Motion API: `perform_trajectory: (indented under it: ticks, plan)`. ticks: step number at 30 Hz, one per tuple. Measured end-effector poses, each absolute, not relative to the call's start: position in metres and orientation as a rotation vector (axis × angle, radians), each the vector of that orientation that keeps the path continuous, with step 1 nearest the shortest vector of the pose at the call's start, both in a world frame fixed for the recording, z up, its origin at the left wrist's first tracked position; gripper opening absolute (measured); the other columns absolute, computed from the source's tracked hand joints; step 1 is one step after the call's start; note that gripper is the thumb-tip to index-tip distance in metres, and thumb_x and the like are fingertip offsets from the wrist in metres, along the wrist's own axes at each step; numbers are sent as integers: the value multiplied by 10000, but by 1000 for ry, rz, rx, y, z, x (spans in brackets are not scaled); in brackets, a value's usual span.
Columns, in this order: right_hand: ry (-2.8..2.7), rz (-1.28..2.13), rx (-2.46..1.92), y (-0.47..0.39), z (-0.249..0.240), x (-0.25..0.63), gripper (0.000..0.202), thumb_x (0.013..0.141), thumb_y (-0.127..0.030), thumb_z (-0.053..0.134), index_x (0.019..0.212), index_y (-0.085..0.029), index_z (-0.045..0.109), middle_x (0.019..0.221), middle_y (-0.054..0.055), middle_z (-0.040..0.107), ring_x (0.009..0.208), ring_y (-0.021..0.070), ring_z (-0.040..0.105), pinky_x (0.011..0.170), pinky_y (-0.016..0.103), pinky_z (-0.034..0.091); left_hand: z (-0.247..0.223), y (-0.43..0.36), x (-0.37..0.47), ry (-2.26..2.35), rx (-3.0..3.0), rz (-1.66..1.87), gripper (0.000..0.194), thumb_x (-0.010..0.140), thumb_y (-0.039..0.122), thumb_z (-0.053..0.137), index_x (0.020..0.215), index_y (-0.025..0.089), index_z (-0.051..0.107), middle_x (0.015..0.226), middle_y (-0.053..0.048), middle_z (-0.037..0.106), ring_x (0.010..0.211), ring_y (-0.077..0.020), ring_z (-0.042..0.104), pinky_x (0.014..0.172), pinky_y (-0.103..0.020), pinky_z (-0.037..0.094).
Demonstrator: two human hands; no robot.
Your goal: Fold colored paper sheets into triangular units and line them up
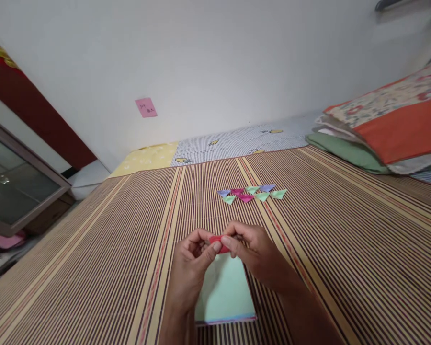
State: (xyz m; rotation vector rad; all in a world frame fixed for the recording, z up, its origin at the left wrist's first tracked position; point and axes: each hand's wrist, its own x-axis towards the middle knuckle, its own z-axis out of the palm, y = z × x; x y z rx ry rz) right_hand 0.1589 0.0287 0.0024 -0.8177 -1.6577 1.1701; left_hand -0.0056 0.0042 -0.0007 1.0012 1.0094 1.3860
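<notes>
Between the fingers of both hands is a small folded piece of red paper [218, 239]. My left hand [192, 258] pinches its left side, thumb on top, and my right hand [253, 247] pinches the right side. Fingers cover much of the paper, so its full shape is hidden. Below the hands lies a stack of coloured paper [230, 287] with a pale green sheet on top. Farther off, several folded paper triangles [245, 197] in green, purple and magenta sit in two rows.
A striped bamboo mat [129, 249] covers the bed. Folded bedding [395, 134] is piled at the right, against the white wall [215, 62]. A pink note [146, 107] is stuck on that wall. At the left stands a glass-fronted cabinet [17, 177].
</notes>
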Motion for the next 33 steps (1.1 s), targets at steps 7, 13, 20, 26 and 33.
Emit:
perform_trajectory:
  ticks: [7, 13, 20, 26, 33]
  plan:
    - [-1442, 1173, -836, 28, -4, 137, 95, 836, -224, 722, 823, -184, 637, 718, -42, 584, 676, 131, 543, 641, 253, 432, -3, 10, 9, 866, 688, 1612, 234, 679, 273, 912, 806, 173, 743, 757, -20, 752, 707, -146, 674, 741, -275, 540]
    - [-1465, 1152, -818, 27, 0, 141, 86, 872, -192, 660, 788, -182, 647, 711, -32, 613, 673, 129, 562, 641, 249, 441, -3, 9, 6, 888, 723, 1601, 214, 664, 237, 923, 752, 141, 753, 726, -15, 712, 676, -100, 589, 684, -196, 489]
    - [-1601, 1037, -887, 24, 1, 149, 191, 936, -238, 596, 751, -196, 568, 658, -46, 536, 609, 119, 496, 574, 248, 386, 0, 6, 11, 925, 798, 1599, 211, 697, 274, 912, 801, 164, 765, 753, -3, 710, 651, -94, 552, 634, -185, 463]
    - [-1625, 1170, -945, 29, -2, 158, 132, 933, -245, 607, 814, -194, 585, 638, -54, 526, 591, 119, 500, 549, 241, 374, -2, 4, -3, 1148, 1041, 1496, 151, 788, 283, 849, 810, 176, 745, 773, -12, 723, 722, -132, 617, 689, -219, 492]
    - [-1455, 1379, -888, 30, -8, 158, 178, 937, -301, 615, 803, -190, 575, 675, -40, 601, 494, 85, 497, 474, 217, 375, -6, 7, -2, 1158, 1062, 1469, 198, 779, 318, 842, 842, 168, 728, 628, 42, 600, 556, -83, 480, 526, -173, 395]
